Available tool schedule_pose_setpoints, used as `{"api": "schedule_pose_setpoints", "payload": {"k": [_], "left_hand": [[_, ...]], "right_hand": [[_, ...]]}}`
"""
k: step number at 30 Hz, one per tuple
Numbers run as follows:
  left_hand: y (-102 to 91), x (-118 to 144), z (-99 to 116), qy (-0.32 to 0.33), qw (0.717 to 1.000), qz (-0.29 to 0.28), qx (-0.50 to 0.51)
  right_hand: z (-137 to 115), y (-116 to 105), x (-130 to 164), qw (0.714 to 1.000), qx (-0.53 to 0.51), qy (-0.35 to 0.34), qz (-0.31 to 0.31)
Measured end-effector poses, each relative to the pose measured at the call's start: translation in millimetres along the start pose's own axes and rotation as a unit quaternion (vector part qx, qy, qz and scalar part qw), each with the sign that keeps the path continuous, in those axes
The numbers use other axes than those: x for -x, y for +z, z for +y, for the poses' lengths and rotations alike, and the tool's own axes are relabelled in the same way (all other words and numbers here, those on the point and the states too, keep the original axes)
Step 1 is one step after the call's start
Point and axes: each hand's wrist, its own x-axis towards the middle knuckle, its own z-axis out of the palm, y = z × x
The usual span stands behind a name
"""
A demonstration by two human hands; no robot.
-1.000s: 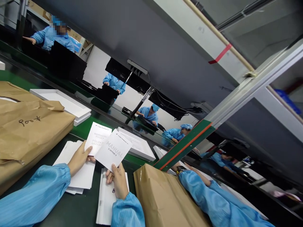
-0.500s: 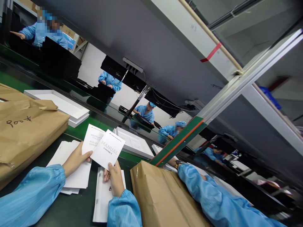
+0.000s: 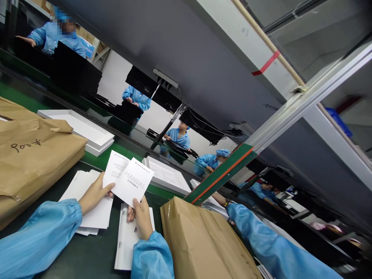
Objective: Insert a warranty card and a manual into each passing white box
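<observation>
My left hand (image 3: 97,192) pinches a white warranty policy leaflet (image 3: 114,167) between thumb and fingers. In my right hand (image 3: 141,217) is a white manual (image 3: 133,184), gripped at its lower edge and partly overlapping the leaflet. Both printed fronts face me, held up above the dark bench. Below my left hand lies a loose stack of white leaflets (image 3: 95,215). Beneath my right hand rests a stack of white booklets (image 3: 123,244), partly covered by that hand and its blue sleeve.
Brown paper packages stand at the left (image 3: 43,155) and right (image 3: 200,240). White box trays (image 3: 87,130) sit on the green conveyor (image 3: 122,149) beyond. A slanted metal post (image 3: 221,174) rises at right, near a co-worker's blue sleeve (image 3: 261,232). Other people work across the line.
The view has shifted slightly, and the box trays have moved a little to the right. Both hands keep their papers almost still. The co-worker's arm at right has shifted right.
</observation>
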Motion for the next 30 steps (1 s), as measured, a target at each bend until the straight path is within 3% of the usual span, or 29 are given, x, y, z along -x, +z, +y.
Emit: {"api": "schedule_pose_setpoints", "payload": {"k": [30], "left_hand": [[-1.0, 1.7, 2.0, 0.025, 0.999, -0.010, -0.031]], "right_hand": [[0.8, 0.3, 0.2, 1.000, 0.013, -0.015, -0.007]]}}
